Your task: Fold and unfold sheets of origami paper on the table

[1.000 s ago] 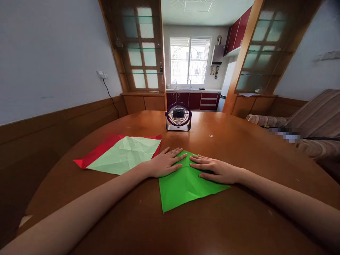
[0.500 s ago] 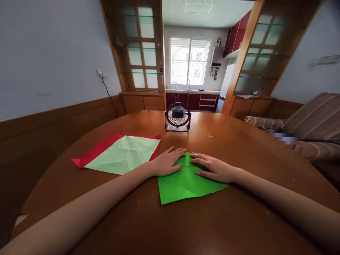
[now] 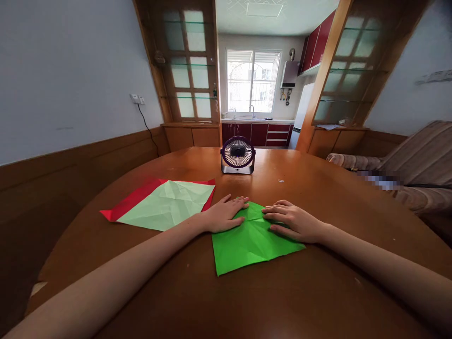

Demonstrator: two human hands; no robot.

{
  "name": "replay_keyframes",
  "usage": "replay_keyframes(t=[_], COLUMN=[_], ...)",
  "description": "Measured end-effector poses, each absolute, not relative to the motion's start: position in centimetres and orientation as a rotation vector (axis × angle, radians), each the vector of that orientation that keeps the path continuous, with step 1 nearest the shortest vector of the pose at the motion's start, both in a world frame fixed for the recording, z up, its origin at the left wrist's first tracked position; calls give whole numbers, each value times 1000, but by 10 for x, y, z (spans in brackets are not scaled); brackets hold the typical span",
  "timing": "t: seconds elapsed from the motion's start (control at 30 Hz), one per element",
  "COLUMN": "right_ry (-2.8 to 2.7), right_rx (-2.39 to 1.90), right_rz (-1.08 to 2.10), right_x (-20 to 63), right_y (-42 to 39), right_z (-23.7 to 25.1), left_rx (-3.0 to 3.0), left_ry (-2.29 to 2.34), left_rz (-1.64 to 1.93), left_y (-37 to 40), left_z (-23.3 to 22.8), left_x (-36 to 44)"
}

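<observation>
A bright green sheet of paper (image 3: 249,245) lies creased on the round wooden table (image 3: 226,301), its far corner under my hands. My left hand (image 3: 223,215) rests flat on the sheet's left far edge, fingers spread and pointing right. On the sheet's right far edge sits my right hand (image 3: 293,220), its fingers slightly curled and pressing down. Neither hand grips anything. The two hands are a short gap apart.
A pale green creased sheet (image 3: 168,205) lies on a red sheet (image 3: 123,207) at the left of the table. A small purple desk fan (image 3: 238,155) stands at the far middle. A striped sofa (image 3: 406,169) is on the right.
My right hand has slid a little to the right along the green sheet and its fingers have curled. My left hand has barely moved. The green sheet stays where it was.
</observation>
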State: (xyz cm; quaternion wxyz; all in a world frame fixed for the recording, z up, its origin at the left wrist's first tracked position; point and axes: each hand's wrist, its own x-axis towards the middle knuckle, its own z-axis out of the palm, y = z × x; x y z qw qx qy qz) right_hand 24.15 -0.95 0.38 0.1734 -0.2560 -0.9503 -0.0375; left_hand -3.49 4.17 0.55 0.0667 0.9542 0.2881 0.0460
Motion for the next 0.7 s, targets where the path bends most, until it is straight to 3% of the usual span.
replay_keyframes(t=[0.3,0.7], right_ry=[-2570,-2497], right_rx=[-719,-835], right_rz=[-137,-144], right_x=[259,237], right_y=[-8,-19], right_z=[2,12], left_rx=[2898,3287], left_ry=[864,1260], left_rz=[173,191], left_y=[43,11], left_z=[4,18], left_x=[-35,-46])
